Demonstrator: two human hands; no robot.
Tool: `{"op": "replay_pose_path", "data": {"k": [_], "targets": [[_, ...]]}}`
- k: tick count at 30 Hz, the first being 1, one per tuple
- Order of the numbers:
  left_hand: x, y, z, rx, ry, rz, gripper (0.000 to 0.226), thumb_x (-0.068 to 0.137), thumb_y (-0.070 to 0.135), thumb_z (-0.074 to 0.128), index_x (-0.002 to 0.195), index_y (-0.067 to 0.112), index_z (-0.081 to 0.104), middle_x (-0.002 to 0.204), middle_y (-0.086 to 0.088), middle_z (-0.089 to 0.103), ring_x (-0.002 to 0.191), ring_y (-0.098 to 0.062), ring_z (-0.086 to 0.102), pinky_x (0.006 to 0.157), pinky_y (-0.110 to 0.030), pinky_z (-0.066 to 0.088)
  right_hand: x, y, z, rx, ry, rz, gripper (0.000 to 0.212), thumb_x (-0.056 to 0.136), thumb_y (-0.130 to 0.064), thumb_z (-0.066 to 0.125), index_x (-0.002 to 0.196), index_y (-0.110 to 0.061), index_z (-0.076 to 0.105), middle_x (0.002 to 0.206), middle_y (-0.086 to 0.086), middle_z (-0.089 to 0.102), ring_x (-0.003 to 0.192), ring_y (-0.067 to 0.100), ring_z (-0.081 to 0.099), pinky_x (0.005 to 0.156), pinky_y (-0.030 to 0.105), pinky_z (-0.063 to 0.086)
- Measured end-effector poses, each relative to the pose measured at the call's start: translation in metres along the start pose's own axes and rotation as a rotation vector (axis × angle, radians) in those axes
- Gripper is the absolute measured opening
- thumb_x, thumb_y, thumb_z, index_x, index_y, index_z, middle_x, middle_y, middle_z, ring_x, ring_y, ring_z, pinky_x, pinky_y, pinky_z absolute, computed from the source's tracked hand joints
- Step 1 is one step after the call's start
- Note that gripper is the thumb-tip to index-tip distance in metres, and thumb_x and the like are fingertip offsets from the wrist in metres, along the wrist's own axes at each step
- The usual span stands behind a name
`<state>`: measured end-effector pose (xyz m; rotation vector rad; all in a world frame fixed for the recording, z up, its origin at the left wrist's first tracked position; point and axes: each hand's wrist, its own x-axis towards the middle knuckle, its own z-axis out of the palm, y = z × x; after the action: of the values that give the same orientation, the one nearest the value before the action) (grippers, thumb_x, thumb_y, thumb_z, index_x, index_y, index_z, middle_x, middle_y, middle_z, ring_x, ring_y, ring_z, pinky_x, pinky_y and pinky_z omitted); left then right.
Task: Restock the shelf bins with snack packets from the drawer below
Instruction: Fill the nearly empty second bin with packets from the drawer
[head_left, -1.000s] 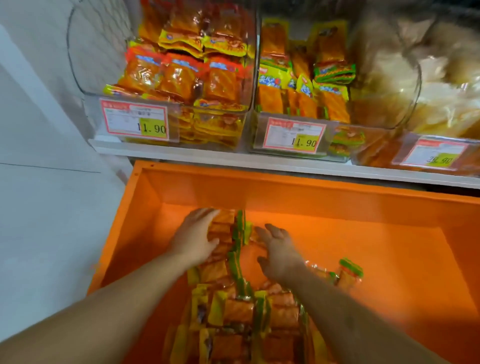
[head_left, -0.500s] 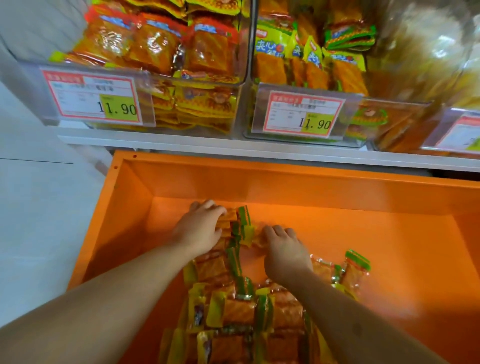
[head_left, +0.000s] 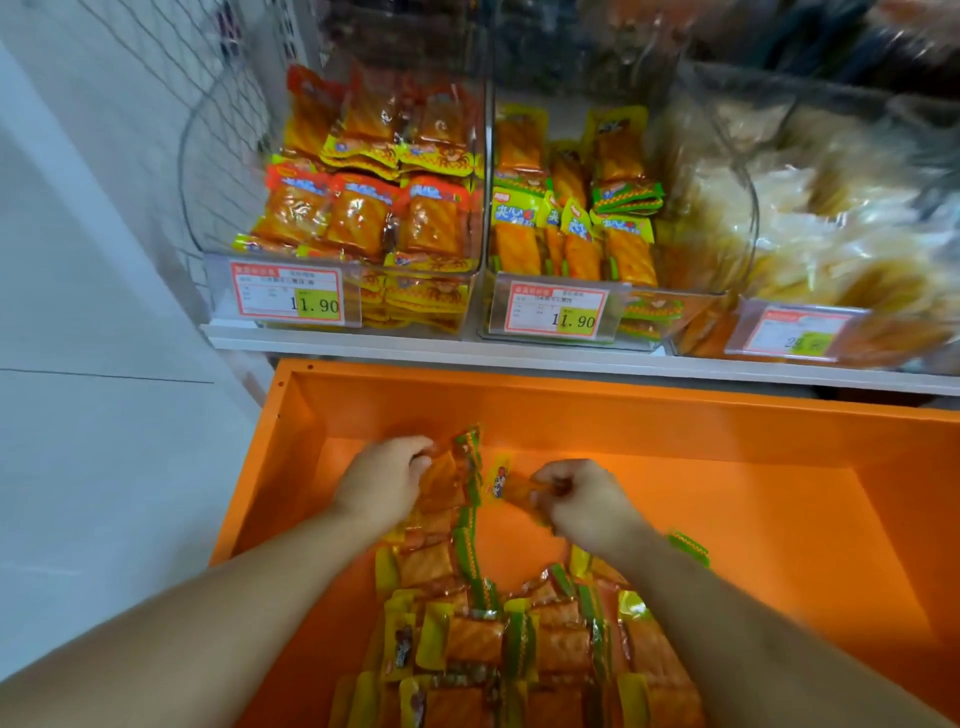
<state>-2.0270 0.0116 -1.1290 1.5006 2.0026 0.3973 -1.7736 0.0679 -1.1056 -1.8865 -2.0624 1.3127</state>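
From the head camera, both hands were down in the orange drawer (head_left: 779, 519): the left hand (head_left: 387, 483) had its fingers curled around the far end of a row of snack packets (head_left: 467, 639), and the right hand (head_left: 582, 501) pinched a single packet (head_left: 511, 486). The packets looked light, soft and slick, likely best gathered by their sealed edges or in loose bunches. The middle bin (head_left: 571, 208) on the shelf above held matching ones. The fingertips were hidden under the packets, the right-hand bin (head_left: 831, 218) was blurred, and the drawer's near end was cut off.
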Motion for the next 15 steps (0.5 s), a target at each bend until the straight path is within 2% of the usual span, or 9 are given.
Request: {"op": "replay_pose_path", "data": {"k": [2, 4, 6, 8, 9, 11, 14, 15], "targets": [[-0.010, 0.013, -0.022, -0.147, -0.011, -0.051, 0.021, 0.103, 0.021, 0.061, 0.120, 0.022, 0.073, 0.116, 0.002, 0.075, 0.097, -0.019, 0.070, 0.084, -0.033, 0.054, -0.011, -0.020, -0.018, 0.122, -0.024, -0.001, 0.014, 0.093, -0.011, 0.071, 0.081, -0.018, 0.071, 0.057, -0.009, 0.061, 0.048, 0.016, 0.057, 0.056, 0.035, 0.053], [-0.020, 0.028, -0.044, -0.222, -0.011, -0.056, 0.020, 0.102, 0.019, 0.063, 0.119, 0.017, 0.074, 0.110, 0.005, 0.072, 0.103, -0.015, 0.065, 0.082, -0.029, 0.046, -0.026, -0.041, -0.038, 0.193, -0.036, -0.024, 0.016, 0.094, -0.007, 0.072, 0.082, -0.017, 0.069, 0.052, -0.019, 0.057, 0.048, 0.012, 0.054, 0.058, 0.036, 0.056], [-0.033, 0.042, -0.065, -0.266, -0.011, -0.061, 0.020, 0.102, 0.020, 0.063, 0.119, 0.016, 0.074, 0.107, 0.007, 0.067, 0.107, -0.015, 0.063, 0.078, -0.024, 0.038, -0.048, -0.061, -0.059, 0.260, -0.028, -0.068, 0.003, 0.093, -0.006, 0.074, 0.091, -0.008, 0.072, 0.053, -0.020, 0.056, 0.052, 0.015, 0.053, 0.063, 0.043, 0.059], [-0.049, 0.054, -0.081, -0.309, -0.021, -0.063, 0.012, 0.101, 0.024, 0.065, 0.110, 0.024, 0.074, 0.107, 0.006, 0.069, 0.108, -0.017, 0.065, 0.079, -0.026, 0.041, -0.075, -0.079, -0.081, 0.327, -0.006, -0.104, 0.011, 0.093, -0.007, 0.076, 0.100, 0.001, 0.072, 0.056, -0.016, 0.053, 0.054, 0.017, 0.052, 0.063, 0.044, 0.059], [-0.058, 0.060, -0.088, -0.341, -0.029, -0.064, 0.007, 0.100, 0.026, 0.066, 0.099, 0.030, 0.072, 0.106, 0.006, 0.071, 0.107, -0.018, 0.065, 0.084, -0.028, 0.046, -0.089, -0.087, -0.090, 0.356, -0.002, -0.119, 0.014, 0.092, -0.008, 0.076, 0.102, 0.002, 0.072, 0.058, -0.013, 0.055, 0.056, 0.018, 0.053, 0.062, 0.043, 0.058], [-0.080, 0.074, -0.104, -0.397, -0.044, -0.064, 0.013, 0.099, 0.030, 0.067, 0.086, 0.033, 0.069, 0.104, 0.006, 0.073, 0.103, -0.016, 0.065, 0.091, -0.032, 0.048, -0.121, -0.101, -0.107, 0.392, -0.008, -0.160, 0.018, 0.091, -0.011, 0.078, 0.104, 0.000, 0.073, 0.062, -0.007, 0.059, 0.058, 0.024, 0.056, 0.063, 0.042, 0.056], [-0.111, 0.097, -0.130, -0.509, -0.047, -0.042, 0.016, 0.099, 0.033, 0.068, 0.084, 0.036, 0.071, 0.096, 0.015, 0.071, 0.098, -0.011, 0.065, 0.084, -0.027, 0.048, -0.160, -0.112, -0.122, 0.409, -0.031, -0.248, 0.021, 0.090, -0.014, 0.078, 0.102, 0.003, 0.073, 0.067, 0.008, 0.056, 0.060, 0.030, 0.057, 0.063, 0.042, 0.054], [-0.121, 0.104, -0.139, -0.582, -0.047, -0.034, 0.015, 0.098, 0.034, 0.069, 0.084, 0.035, 0.075, 0.092, 0.014, 0.073, 0.099, -0.013, 0.067, 0.088, -0.028, 0.052, -0.170, -0.115, -0.125, 0.418, -0.033, -0.265, 0.020, 0.090, -0.014, 0.078, 0.101, 0.003, 0.073, 0.067, 0.010, 0.055, 0.059, 0.029, 0.057, 0.060, 0.040, 0.053]]}}
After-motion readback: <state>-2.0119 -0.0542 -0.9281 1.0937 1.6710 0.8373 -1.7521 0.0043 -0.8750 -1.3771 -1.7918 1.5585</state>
